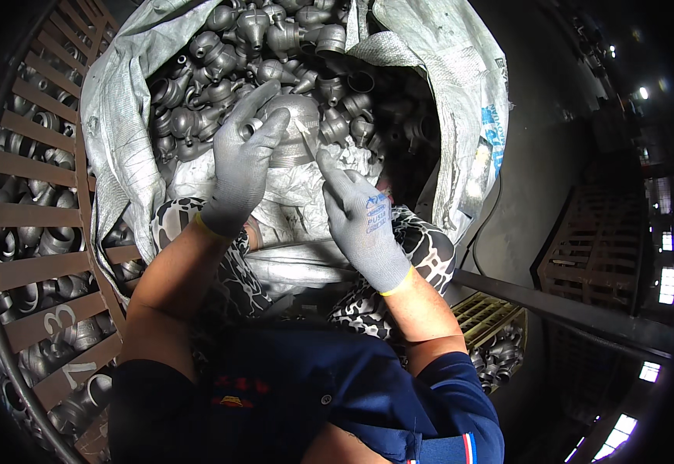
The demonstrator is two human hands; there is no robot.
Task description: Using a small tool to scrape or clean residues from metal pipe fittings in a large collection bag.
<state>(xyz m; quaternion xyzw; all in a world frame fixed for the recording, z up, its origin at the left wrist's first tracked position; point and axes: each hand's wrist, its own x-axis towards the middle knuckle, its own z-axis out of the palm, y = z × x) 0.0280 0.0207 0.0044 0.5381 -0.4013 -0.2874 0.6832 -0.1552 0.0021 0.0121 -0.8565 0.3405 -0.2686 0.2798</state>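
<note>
My left hand (238, 158), in a grey glove, is closed round a dark grey metal casting (294, 114) with a rounded body and a ridged collar. Thumb and fingers grip it from its left side. My right hand (360, 220), gloved too, pinches a thin, pale, blade-like tool (308, 141), its index finger stretched along it. The tool's tip lies against the front of the casting, or just before it. Beneath, a crumpled piece of white woven sheet (294, 185) lies over my lap. The casting's underside is hidden.
Around the work spreads a large white woven bag (120, 116) with many similar castings (217, 58) heaped inside. At left stands a rusty slatted bin (35, 213) full of castings. A yellow slatted crate (491, 313) sits at lower right, near a dark metal beam (561, 305).
</note>
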